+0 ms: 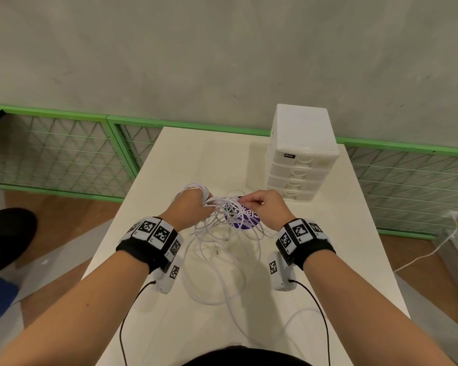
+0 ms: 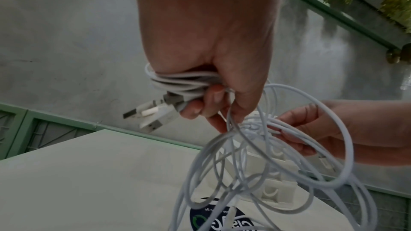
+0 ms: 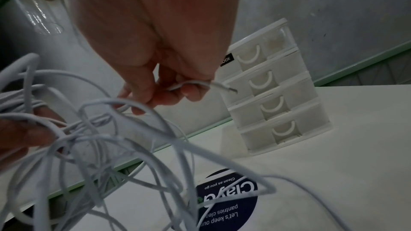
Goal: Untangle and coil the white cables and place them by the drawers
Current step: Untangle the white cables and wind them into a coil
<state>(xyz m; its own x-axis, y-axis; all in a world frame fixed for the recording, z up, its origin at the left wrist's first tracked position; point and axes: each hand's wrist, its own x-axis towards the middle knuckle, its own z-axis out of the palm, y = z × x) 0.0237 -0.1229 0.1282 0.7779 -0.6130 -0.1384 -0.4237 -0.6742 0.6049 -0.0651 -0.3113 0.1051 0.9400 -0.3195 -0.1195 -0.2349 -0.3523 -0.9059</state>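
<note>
A tangle of white cables (image 1: 222, 233) hangs between my hands above the white table (image 1: 328, 260). My left hand (image 1: 189, 207) grips a coiled bunch of cable (image 2: 177, 82) wrapped round its fingers, with USB plugs (image 2: 151, 113) sticking out of the fist. My right hand (image 1: 262, 204) pinches a thin cable end (image 3: 191, 84) between thumb and fingers, a little in front of the white drawer unit (image 1: 302, 154). Loose loops (image 3: 111, 147) trail down onto the table toward me.
A round dark-blue sticker (image 1: 249, 220) lies on the table under the tangle. The drawer unit (image 3: 273, 94) stands at the table's far right. Green-framed wire panels (image 1: 64, 154) run behind. Another white cable (image 1: 434, 249) lies on the floor at right.
</note>
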